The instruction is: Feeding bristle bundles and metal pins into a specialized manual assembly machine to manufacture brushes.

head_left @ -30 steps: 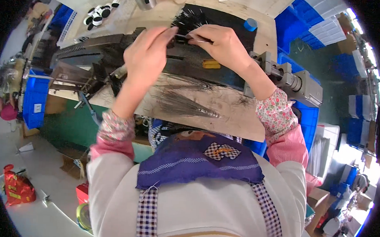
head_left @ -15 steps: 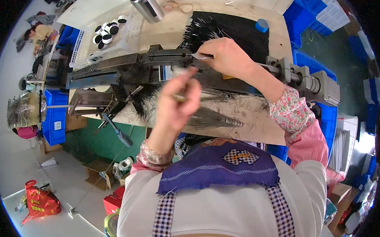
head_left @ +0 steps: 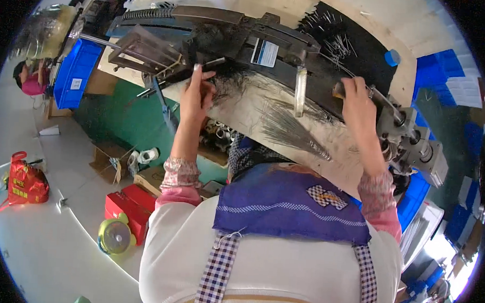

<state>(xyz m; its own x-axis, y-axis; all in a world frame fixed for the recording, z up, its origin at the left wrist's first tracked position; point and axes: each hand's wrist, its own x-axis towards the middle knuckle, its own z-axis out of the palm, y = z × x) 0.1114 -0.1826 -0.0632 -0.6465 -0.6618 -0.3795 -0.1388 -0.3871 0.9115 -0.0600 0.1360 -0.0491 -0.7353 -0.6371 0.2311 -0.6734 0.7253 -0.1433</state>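
Observation:
A long dark metal machine (head_left: pixel 231 32) lies across the worn workbench (head_left: pixel 244 105). My left hand (head_left: pixel 196 95) reaches up to its left part, fingertips pinched on a small silvery bar (head_left: pixel 211 63) above a dark tuft of thin wires. My right hand (head_left: pixel 358 99) is closed around a round handle (head_left: pixel 340 89) at the machine's right part. A fan-shaped bundle of thin grey metal wires (head_left: pixel 292 129) lies on the bench between my hands. A heap of black pins (head_left: pixel 339 42) sits behind the machine.
Blue bins stand at the left (head_left: pixel 75 71) and right (head_left: pixel 419 194) of the bench. On the floor are a red bag (head_left: pixel 24 182), red boxes (head_left: pixel 129 206) and a yellow-green round object (head_left: pixel 114 235). Another person in pink (head_left: pixel 29 80) is at far left.
My left hand has gone from the bench middle up and left to the machine. My right hand has moved right onto the handle. The view has shifted left.

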